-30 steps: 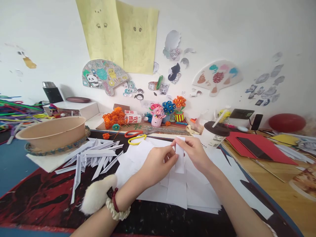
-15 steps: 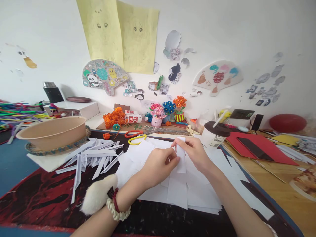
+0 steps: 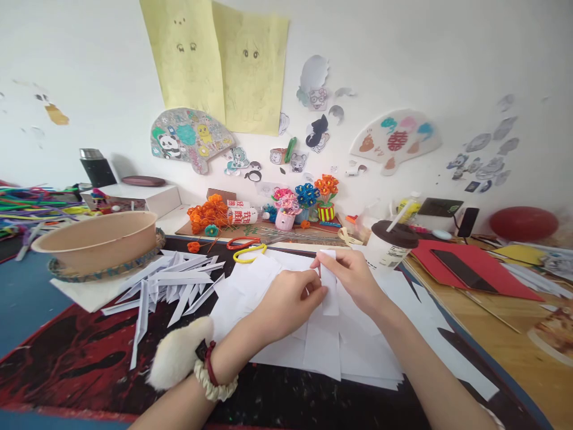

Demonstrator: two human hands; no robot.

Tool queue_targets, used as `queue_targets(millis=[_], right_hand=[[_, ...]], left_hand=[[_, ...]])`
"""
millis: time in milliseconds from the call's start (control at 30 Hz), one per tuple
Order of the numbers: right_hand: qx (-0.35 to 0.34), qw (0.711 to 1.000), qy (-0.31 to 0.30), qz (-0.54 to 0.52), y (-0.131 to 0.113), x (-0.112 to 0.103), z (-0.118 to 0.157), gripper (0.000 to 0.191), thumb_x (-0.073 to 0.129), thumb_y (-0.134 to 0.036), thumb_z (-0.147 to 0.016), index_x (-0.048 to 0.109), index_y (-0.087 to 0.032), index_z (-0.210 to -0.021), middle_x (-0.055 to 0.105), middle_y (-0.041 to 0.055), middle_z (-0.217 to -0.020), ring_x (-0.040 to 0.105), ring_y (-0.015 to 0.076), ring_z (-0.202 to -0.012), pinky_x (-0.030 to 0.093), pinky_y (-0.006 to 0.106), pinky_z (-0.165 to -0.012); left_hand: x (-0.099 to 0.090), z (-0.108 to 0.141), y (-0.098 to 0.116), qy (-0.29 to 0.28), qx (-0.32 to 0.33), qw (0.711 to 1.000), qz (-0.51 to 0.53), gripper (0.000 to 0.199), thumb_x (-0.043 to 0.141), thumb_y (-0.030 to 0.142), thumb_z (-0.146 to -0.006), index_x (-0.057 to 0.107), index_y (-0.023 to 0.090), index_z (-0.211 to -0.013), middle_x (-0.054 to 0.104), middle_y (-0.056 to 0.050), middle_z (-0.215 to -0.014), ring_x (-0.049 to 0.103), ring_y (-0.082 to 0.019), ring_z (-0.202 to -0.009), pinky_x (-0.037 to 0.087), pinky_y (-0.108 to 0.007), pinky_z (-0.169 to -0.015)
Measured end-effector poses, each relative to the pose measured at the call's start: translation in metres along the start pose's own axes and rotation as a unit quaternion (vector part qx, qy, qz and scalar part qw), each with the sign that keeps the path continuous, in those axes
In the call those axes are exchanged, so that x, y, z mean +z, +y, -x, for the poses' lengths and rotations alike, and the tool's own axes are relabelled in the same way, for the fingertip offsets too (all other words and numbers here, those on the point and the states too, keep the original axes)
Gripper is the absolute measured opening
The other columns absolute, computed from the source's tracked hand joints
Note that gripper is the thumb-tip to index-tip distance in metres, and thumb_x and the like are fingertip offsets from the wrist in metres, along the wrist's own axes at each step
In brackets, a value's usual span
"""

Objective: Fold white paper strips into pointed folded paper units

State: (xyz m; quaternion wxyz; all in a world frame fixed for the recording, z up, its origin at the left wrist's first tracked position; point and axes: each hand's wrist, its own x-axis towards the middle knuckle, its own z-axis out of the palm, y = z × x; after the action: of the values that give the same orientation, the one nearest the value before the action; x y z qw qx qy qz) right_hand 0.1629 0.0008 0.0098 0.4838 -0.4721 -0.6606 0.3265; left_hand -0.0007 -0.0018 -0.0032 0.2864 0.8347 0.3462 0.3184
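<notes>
Your left hand point(image 3: 286, 301) comes in from the lower left, forearm angled up across the desk point(image 3: 80, 358), wrist bent slightly inward with a cream scrunchie point(image 3: 210, 382) and a fluffy pom-pom point(image 3: 176, 353) on it. Its grip is pressed together: thumb and fingertips pinch the left edge of a small white paper strip point(image 3: 330, 292). Your right hand point(image 3: 358, 280) reaches in from the lower right, forearm lying over the loose white sheets point(image 3: 322, 352), knuckles turned up and fingers curled down. Its grip is closed on the same strip, thumb and forefinger nipping the top end while the other fingers back it from behind. The strip stands nearly upright between both hands, just above the pile of sheets at the middle of the desk. To your left lies a heap of folded white paper points point(image 3: 172, 283), and beyond them a tan bowl point(image 3: 96, 239). Yellow-handled scissors point(image 3: 248, 252) rest just past your left hand, and a lidded cup with a straw point(image 3: 391, 245) stands just beyond your right hand
</notes>
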Motion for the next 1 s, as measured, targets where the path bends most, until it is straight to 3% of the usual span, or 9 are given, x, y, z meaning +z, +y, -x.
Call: queue_targets(millis=[700, 867, 1000], right_hand=[[0.003, 1.0, -0.011, -0.001, -0.0011, -0.0003, 0.0001, 0.037, 0.056, -0.047, -0.087, 0.07, -0.017, -0.07, 0.065, 0.0031, -0.064, 0.059, 0.0183, -0.064, 0.045, 0.027, -0.057], [-0.001, 0.999, -0.028, -0.018, -0.0059, -0.0005, 0.0017, 0.038, 0.054, -0.05, -0.088, 0.074, -0.017, -0.081, 0.067, 0.0051, -0.074, 0.06, 0.0198, -0.071, 0.044, 0.027, -0.057], [-0.008, 0.999, -0.032, -0.014, -0.0035, -0.0002, 0.001, 0.041, 0.054, -0.053, -0.087, 0.075, -0.018, -0.089, 0.066, 0.0053, -0.079, 0.055, 0.0169, -0.064, 0.039, 0.026, -0.049]], left_hand=[[0.0011, 0.0003, 0.0005, 0.003, 0.001, 1.0, 0.004, 0.023, 0.05, 0.023, -0.088, 0.051, 0.019, -0.066, 0.062, 0.001, -0.065, 0.053, -0.013, -0.057, 0.038, -0.023, -0.056], [-0.0004, -0.0016, 0.0042, 0.044, -0.017, 0.999, 0.017, 0.03, 0.046, 0.028, -0.092, 0.052, 0.018, -0.065, 0.056, 0.002, -0.057, 0.048, -0.011, -0.051, 0.036, -0.023, -0.053], [-0.005, -0.0028, 0.0076, 0.077, -0.018, 0.996, 0.039, 0.028, 0.045, 0.026, -0.093, 0.056, 0.018, -0.069, 0.058, 0.001, -0.061, 0.052, -0.012, -0.055, 0.037, -0.022, -0.054]])
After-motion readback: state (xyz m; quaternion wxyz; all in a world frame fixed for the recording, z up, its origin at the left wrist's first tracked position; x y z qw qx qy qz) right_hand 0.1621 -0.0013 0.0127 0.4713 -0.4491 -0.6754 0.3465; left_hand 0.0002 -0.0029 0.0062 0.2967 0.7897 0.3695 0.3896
